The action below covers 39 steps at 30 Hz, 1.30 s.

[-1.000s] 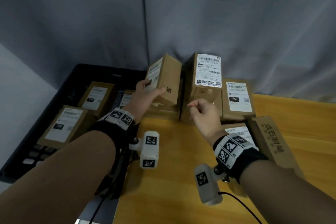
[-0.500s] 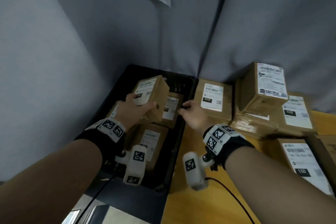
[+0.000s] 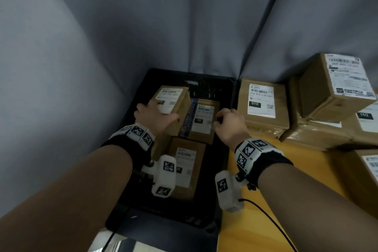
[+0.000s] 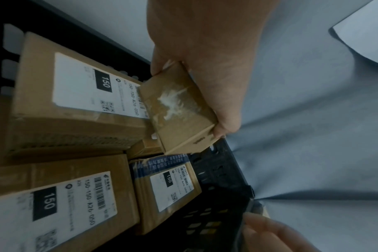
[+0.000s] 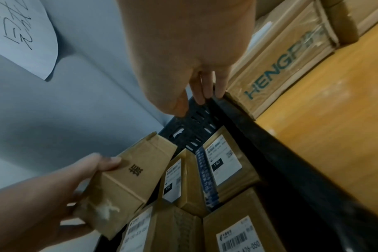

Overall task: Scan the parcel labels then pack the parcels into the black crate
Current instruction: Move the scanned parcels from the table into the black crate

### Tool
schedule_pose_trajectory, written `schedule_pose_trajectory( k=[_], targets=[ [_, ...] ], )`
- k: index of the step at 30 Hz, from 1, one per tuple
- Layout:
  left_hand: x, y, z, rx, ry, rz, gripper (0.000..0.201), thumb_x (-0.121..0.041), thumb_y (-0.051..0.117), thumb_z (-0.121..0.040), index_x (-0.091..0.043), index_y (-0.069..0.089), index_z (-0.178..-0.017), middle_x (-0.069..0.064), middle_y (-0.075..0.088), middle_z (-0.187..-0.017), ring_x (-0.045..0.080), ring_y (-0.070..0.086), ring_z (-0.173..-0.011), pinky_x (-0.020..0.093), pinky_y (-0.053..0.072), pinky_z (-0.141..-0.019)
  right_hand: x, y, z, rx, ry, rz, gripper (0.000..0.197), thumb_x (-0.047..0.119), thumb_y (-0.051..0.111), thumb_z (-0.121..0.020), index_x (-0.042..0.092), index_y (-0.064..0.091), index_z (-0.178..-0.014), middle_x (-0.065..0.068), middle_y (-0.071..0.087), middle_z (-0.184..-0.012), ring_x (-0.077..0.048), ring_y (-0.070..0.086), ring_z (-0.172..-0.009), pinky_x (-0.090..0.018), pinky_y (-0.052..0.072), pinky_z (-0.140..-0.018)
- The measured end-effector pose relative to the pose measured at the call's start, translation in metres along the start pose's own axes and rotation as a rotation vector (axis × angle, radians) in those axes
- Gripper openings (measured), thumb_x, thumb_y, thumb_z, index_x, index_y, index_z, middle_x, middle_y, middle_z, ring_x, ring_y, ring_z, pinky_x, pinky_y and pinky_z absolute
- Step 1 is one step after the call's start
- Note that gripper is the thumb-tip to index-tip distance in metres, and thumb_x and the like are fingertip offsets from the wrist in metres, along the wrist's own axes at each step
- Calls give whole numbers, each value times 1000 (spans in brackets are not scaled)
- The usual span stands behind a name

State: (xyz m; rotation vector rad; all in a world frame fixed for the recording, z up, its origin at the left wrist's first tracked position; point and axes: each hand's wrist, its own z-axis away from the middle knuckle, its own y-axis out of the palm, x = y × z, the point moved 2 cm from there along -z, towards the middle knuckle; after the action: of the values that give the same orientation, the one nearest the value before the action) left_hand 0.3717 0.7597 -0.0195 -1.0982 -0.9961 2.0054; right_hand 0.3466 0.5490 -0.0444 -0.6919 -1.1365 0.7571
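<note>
My left hand (image 3: 157,114) grips a small brown cardboard parcel (image 3: 173,100) by its near end, tilted over the far left part of the black crate (image 3: 190,75). In the left wrist view the thumb and fingers clamp the parcel (image 4: 179,110) across its taped face. Several labelled parcels marked 150 lie in the crate (image 4: 222,170), among them a flat one (image 3: 201,118) and a near one (image 3: 186,165). My right hand (image 3: 227,122) hovers by the crate's right rim (image 5: 270,145), fingers (image 5: 205,88) hanging loosely and holding nothing.
On the wooden table (image 3: 266,221) right of the crate stand more parcels: one marked 010 (image 3: 261,104), a taller box (image 3: 335,84) stacked on others, and one at the right edge (image 3: 364,170). Grey curtain walls close in behind and to the left.
My left hand has carried the small parcel from the pile on the table leftwards to over the crate. My right hand followed to the crate's right rim, still holding nothing.
</note>
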Motion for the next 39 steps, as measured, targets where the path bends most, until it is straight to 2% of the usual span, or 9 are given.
schedule_pose_trajectory(
  k=[3,8,11,15,18,25,31,36,39],
  targets=[
    [4,-2,-24,-56,76,-20,97,-63,66,-70,-24,23,-148,16,27,-143,38,29,-130,45,30,-105,13,2,-9,-18,-42,-13,35,25,51,-94,14,56,-126,-12,51,-130,-32,45,-124,-36,39,-103],
    [23,11,-54,-33,111,-355,76,-67,44,-86,-33,20,-150,17,6,-157,40,18,-138,52,28,-109,21,18,-16,22,-35,-73,29,23,53,-93,16,58,-121,-10,52,-127,-29,47,-121,-38,42,-101],
    [22,12,-64,6,174,-485,71,-62,44,-90,-29,22,-149,15,11,-153,39,24,-132,48,35,-101,19,31,-17,71,-35,-50,27,23,53,-93,18,58,-119,-10,52,-127,-29,49,-120,-35,44,-97],
    [15,9,-76,4,250,-427,63,-49,52,-90,-15,36,-140,16,22,-145,35,36,-126,42,41,-96,19,38,-18,91,-8,-52,26,23,52,-93,18,58,-119,-9,51,-129,-26,52,-116,-33,47,-91],
    [12,17,-76,-9,264,-436,59,-39,54,-93,-14,35,-142,17,34,-142,36,43,-122,43,42,-93,20,36,-23,102,-9,-107,18,22,51,-95,21,58,-111,-8,52,-131,-24,55,-111,-29,47,-84],
    [4,49,-72,64,553,-796,54,-47,45,-94,-20,41,-140,10,20,-154,33,21,-140,53,26,-111,16,13,-43,80,-139,-48,22,20,51,-95,14,61,-115,-9,59,-119,-22,60,-97,-29,49,-80],
    [9,62,-106,115,352,-862,57,-41,41,-99,-28,20,-150,5,-3,-159,33,14,-141,52,31,-107,11,-4,-81,-14,-296,71,23,17,52,-92,14,63,-112,-9,59,-117,-25,56,-109,-27,44,-86],
    [-8,67,-101,106,250,-775,58,-49,35,-99,-26,22,-150,7,0,-159,35,13,-142,50,26,-110,2,-1,-86,-24,-287,29,23,16,52,-92,13,63,-112,-8,62,-115,-23,59,-105,-25,45,-84],
    [-25,65,-84,19,323,-721,58,-50,36,-98,-18,34,-146,14,14,-156,35,19,-140,48,25,-111,-3,-8,-73,-23,-299,1,22,14,52,-92,13,63,-110,-8,62,-114,-22,59,-103,-26,45,-83]
  ],
)
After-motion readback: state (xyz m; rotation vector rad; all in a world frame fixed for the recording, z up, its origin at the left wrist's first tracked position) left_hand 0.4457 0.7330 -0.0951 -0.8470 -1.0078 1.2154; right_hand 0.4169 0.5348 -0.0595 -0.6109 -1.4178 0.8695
